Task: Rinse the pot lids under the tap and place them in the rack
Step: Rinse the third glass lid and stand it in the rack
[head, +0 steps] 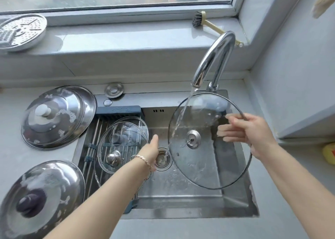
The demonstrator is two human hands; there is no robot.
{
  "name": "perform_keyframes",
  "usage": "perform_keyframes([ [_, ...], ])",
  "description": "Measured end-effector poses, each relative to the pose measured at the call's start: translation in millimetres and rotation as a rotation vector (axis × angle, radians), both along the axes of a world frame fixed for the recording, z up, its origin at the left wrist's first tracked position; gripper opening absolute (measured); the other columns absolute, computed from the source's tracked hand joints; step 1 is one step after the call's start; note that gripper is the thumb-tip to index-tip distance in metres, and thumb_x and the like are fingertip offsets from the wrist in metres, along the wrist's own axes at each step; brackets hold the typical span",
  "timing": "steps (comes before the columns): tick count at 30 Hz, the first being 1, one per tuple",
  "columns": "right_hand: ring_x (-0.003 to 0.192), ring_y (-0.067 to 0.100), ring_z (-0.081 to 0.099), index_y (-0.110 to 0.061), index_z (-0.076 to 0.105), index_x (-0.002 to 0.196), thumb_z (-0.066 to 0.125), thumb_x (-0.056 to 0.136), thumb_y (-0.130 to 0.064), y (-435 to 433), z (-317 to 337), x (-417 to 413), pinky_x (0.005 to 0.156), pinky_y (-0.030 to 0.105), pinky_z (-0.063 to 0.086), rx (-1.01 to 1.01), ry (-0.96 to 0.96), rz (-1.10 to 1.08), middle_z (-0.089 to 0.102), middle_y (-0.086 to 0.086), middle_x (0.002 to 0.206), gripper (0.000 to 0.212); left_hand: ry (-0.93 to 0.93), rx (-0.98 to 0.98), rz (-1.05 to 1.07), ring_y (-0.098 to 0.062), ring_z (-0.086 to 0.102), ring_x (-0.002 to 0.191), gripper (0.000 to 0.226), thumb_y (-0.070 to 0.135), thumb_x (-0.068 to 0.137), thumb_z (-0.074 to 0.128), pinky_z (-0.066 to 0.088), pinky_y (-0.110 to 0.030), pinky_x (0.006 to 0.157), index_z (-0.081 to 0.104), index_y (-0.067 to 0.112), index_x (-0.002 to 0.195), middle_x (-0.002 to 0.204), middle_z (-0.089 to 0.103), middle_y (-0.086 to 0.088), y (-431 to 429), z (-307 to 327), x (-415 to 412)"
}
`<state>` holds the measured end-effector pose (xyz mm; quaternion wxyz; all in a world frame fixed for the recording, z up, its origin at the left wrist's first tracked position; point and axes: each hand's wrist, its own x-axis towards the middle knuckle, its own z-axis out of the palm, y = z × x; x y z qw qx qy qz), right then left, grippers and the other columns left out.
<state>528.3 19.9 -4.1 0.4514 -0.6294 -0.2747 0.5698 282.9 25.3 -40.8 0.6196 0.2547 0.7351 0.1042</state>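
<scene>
My right hand (248, 135) grips the rim of a large glass lid (203, 162), held tilted over the sink with its underside toward me. Water from the chrome tap (212, 61) runs down the lid's left part into the drain (163, 159). My left hand (150, 150) hovers over the sink near the drain, fingers together, holding nothing. Two glass lids (123, 142) lie in the rack (94, 139) across the sink's left side. On the counter to the left rest steel lids, one with a white knob (56, 117), one with a dark knob (39, 197).
The steel sink (181, 199) is set in a grey counter. On the windowsill lie a perforated steamer plate (21, 32) and a dish brush (208, 23). A yellow object (329, 155) sits at the right edge under a cabinet.
</scene>
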Motion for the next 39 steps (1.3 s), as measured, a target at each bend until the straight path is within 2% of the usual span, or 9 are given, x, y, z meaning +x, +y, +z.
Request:
perform_keyframes([
  [3,0.051,0.023,0.069,-0.008,0.056,0.086,0.065,0.078,-0.011,-14,-21,13,0.042,0.025,0.055,-0.117,0.344,-0.151,0.071,0.014,0.061,0.013,-0.141,-0.154,0.159,-0.033,0.052,0.116,0.068,0.06,0.092,0.023,0.039,-0.048,0.095,0.037,0.011,0.137,0.134,0.048,-0.016,-11,-7,-10],
  [5,0.052,0.024,0.07,-0.006,0.066,0.075,0.092,0.028,-0.018,-25,-39,11,0.039,0.025,0.053,-0.16,0.493,-0.194,0.071,0.016,0.062,0.055,-0.245,-0.094,0.265,-0.03,0.06,0.097,0.061,0.058,0.093,0.021,0.045,-0.046,0.087,0.048,0.011,0.121,0.11,0.061,-0.016,-11,0,-11],
  [7,0.052,0.023,0.07,-0.008,0.072,0.059,0.092,-0.002,-0.013,-33,-58,7,0.037,0.026,0.052,-0.189,0.602,-0.256,0.072,0.015,0.063,0.064,-0.366,0.031,0.385,-0.027,0.065,0.081,0.049,0.049,0.097,0.024,0.054,-0.041,0.071,0.05,0.009,0.107,0.098,0.066,-0.014,-5,13,-14],
  [9,0.051,0.019,0.069,-0.008,0.07,0.066,0.092,0.036,-0.01,-40,-72,-5,0.038,0.024,0.053,-0.253,0.682,-0.303,0.071,0.012,0.061,0.037,-0.408,0.151,0.408,-0.02,0.069,0.071,0.036,0.036,0.1,0.026,0.057,-0.037,0.064,0.051,0.01,0.102,0.094,0.068,-0.012,4,28,-18],
  [12,0.039,0.01,0.062,-0.014,0.06,0.088,0.045,0.09,-0.018,-44,-96,-32,0.037,0.016,0.048,-0.389,0.664,-0.354,0.064,0.0,0.047,0.015,-0.488,0.288,0.39,-0.019,0.071,0.063,0.028,0.025,0.101,0.026,0.058,-0.036,0.059,0.048,0.008,0.095,0.087,0.07,-0.013,15,49,-20],
  [22,0.03,0.005,0.031,-0.025,0.051,0.092,0.04,0.093,-0.052,6,-107,-98,0.035,0.014,0.029,-0.324,0.278,-0.236,0.03,-0.01,0.039,0.029,-0.192,0.572,0.276,-0.021,0.069,0.074,0.029,0.022,0.099,0.035,0.055,-0.04,0.072,0.056,0.013,0.082,0.079,0.072,-0.007,16,72,-53],
  [25,0.036,0.007,0.034,-0.017,0.054,0.107,0.04,0.096,-0.044,24,-72,-87,0.036,0.018,0.032,-0.11,-0.005,-0.212,0.034,-0.005,0.051,0.032,-0.081,0.488,0.376,-0.018,0.061,0.071,0.031,0.022,0.1,0.033,0.053,-0.039,0.071,0.055,0.014,0.08,0.078,0.062,-0.006,17,54,-75],
  [31,0.039,0.011,0.047,-0.014,0.049,0.073,0.052,0.091,-0.037,40,4,-76,0.032,0.017,0.036,0.252,-0.473,-0.005,0.046,0.001,0.06,0.029,-0.203,0.144,0.587,-0.021,0.054,0.071,0.031,0.027,0.1,0.032,0.047,-0.04,0.068,0.05,0.011,0.08,0.078,0.052,-0.008,7,18,-75],
  [39,0.027,0.014,0.041,-0.011,0.044,0.058,0.053,0.089,-0.036,45,-1,-48,0.037,0.022,0.035,-0.022,-0.64,0.137,0.045,0.005,0.044,0.04,-0.243,0.028,0.565,-0.011,0.052,0.028,0.038,0.039,0.098,0.035,0.048,-0.021,0.036,0.042,0.01,0.074,0.038,0.053,-0.001,1,12,-61],
])
